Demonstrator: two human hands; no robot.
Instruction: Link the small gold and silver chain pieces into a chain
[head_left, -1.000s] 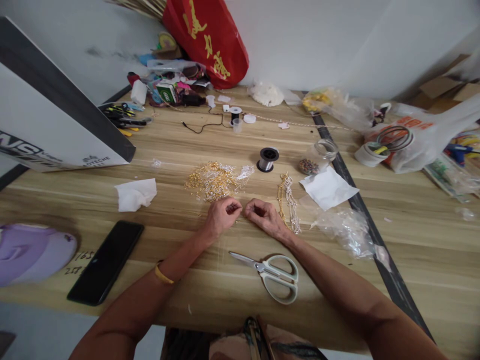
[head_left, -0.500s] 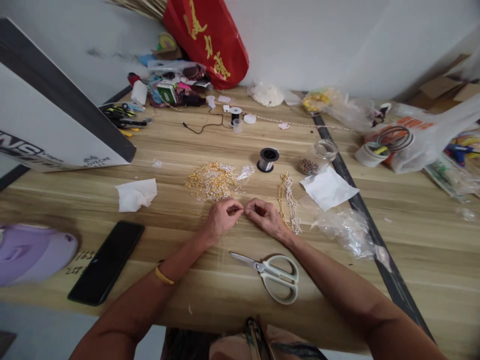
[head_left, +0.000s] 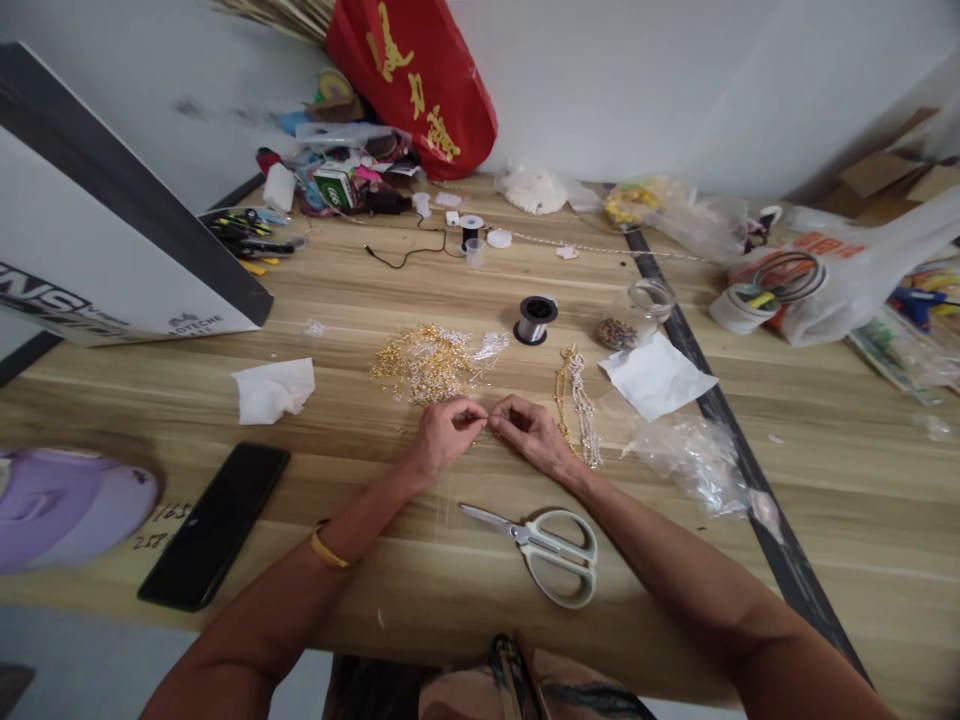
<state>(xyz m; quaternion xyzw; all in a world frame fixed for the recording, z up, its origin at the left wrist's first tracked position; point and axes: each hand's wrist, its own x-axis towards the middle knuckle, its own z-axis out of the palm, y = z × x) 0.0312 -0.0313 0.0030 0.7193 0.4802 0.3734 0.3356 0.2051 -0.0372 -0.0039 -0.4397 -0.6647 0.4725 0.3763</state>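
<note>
My left hand and my right hand meet fingertip to fingertip in the middle of the table, each closed in a pinch. What they pinch is too small to make out. Just beyond my left hand lies a pile of gold and clear beads. Gold and silver chains rest beside my right hand. Scissors with pale handles lie nearer my body, below my hands. Behind the hands stands a spool of thin wire.
A black phone and a purple object lie at left, near a large box. At right are a glass jar, white paper and clear plastic bags. A red bag leans at the wall.
</note>
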